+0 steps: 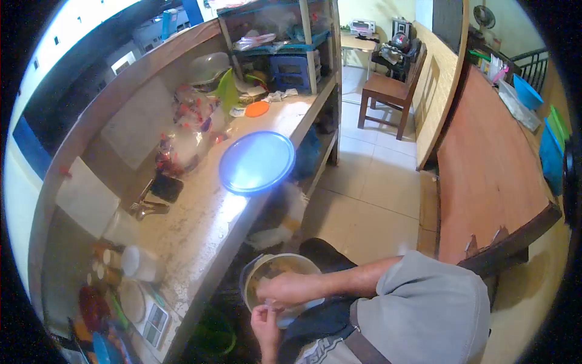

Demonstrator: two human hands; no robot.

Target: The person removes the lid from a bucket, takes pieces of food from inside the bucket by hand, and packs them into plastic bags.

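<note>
A round pale bucket point(312, 262) stands low beside the counter, with some brownish contents that I cannot identify. My right hand point(290, 287) reaches over its rim, fingers curled downward and partly hidden, so what they grip is unclear. Close below it, my left hand point(265, 327) is closed in a pinch at the near side of the bucket. Something small and pale shows at its fingertips, too small to name. The two hands nearly meet. Above the bucket, a round blue lid point(257, 162) lies at the counter's edge.
On the counter point(188, 233) are a kitchen scale point(154, 326), a white-lidded jar point(140, 264), cutlery point(145, 208), plastic-wrapped packs point(182, 148) and an orange lid point(257, 109). A wooden chair point(391, 91) stands beyond. A wooden panel point(485, 164) is at right.
</note>
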